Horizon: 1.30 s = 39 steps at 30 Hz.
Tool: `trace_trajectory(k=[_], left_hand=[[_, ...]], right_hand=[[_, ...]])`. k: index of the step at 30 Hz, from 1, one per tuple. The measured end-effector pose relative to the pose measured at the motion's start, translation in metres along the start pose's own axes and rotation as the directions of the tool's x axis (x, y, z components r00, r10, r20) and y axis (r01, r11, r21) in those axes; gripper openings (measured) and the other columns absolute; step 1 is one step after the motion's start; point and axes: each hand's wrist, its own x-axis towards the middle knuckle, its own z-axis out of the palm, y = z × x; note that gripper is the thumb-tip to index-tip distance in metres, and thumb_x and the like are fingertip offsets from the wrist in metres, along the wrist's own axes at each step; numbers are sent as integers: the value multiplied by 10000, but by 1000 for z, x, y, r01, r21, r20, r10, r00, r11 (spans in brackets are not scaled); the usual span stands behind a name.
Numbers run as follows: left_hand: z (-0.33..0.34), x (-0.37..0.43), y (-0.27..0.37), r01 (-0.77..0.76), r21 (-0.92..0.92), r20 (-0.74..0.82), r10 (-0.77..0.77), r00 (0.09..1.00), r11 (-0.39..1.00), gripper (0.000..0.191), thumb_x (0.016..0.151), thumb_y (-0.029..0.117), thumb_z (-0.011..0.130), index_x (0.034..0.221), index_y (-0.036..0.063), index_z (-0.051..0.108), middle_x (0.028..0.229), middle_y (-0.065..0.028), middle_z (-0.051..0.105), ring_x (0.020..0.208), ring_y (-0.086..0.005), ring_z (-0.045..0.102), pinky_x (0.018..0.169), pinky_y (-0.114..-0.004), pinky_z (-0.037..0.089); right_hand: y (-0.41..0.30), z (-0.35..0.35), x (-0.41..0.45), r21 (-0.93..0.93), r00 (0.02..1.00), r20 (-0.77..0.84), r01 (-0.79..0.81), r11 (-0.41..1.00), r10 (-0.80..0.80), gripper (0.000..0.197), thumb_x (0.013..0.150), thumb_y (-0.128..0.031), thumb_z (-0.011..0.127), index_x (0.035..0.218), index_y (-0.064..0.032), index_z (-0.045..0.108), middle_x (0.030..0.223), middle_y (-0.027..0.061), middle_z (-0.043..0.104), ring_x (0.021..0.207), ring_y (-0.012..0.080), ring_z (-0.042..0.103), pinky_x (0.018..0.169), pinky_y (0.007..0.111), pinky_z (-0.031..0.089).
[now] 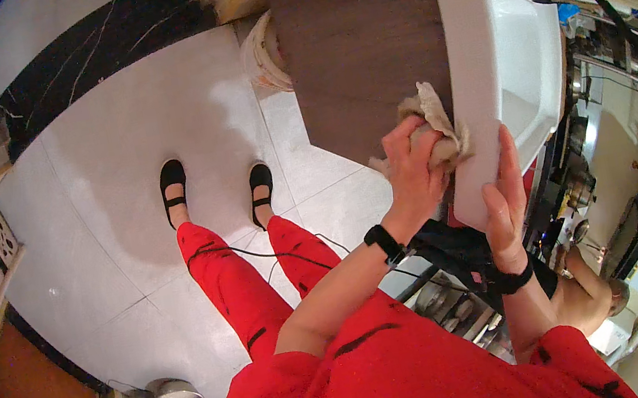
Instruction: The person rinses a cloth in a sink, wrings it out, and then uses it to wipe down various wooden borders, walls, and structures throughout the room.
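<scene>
A crumpled beige cloth (440, 131) is bunched under my left hand (415, 167), whose fingers are curled over it. The cloth lies against the dark brown panel (364, 52) and the front edge of a white sink (468, 47). Around the near end of that sink front, my right hand (504, 199) rests with its palm and fingers against the white surface, holding no separate item. The sink basin (522, 51) opens just beyond the rim.
A white bucket (267, 59) stands beside the panel. Another person (585, 293) is near the cluttered stove counter at the right. Metal pots (178, 396) stand at the lower left. A dark cable (277, 253) crosses in front of my legs.
</scene>
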Motion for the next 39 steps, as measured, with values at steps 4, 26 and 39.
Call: trace_trajectory(k=[4, 26, 39], left_hand=[[14, -9, -45, 61, 46, -117, -56, 992, 997, 528, 749, 14, 545, 1267, 52, 447, 1343, -216, 380, 1212, -411, 352, 1041, -489, 265], [-14, -21, -252, 622, 247, -294, -555, 779, 743, 517, 871, 281, 583, 1337, 96, 455, 1246, -236, 530, 1160, -440, 450, 933, -533, 389], [-6, 128, -23, -231, 173, -29, 239, 970, 957, 551, 781, 31, 592, 1317, 66, 469, 1327, -192, 420, 1253, -392, 362, 1044, -486, 261]], right_hand=[[3, 2, -1, -21, 1000, -26, 10, 1000, -10, 794, 858, -232, 526, 1499, 54, 153, 1555, 182, 219, 1434, 265, 219, 1161, 379, 159], [2, -4, -9, -71, 995, -79, -69, 995, 63, 810, 833, -250, 532, 1507, 19, 172, 1555, 156, 234, 1425, 257, 247, 1154, 379, 186], [14, -3, 2, -281, 964, 16, 260, 924, -266, 698, 780, 69, 459, 1455, 53, 287, 1457, 246, 375, 1332, 358, 404, 1101, 413, 318]])
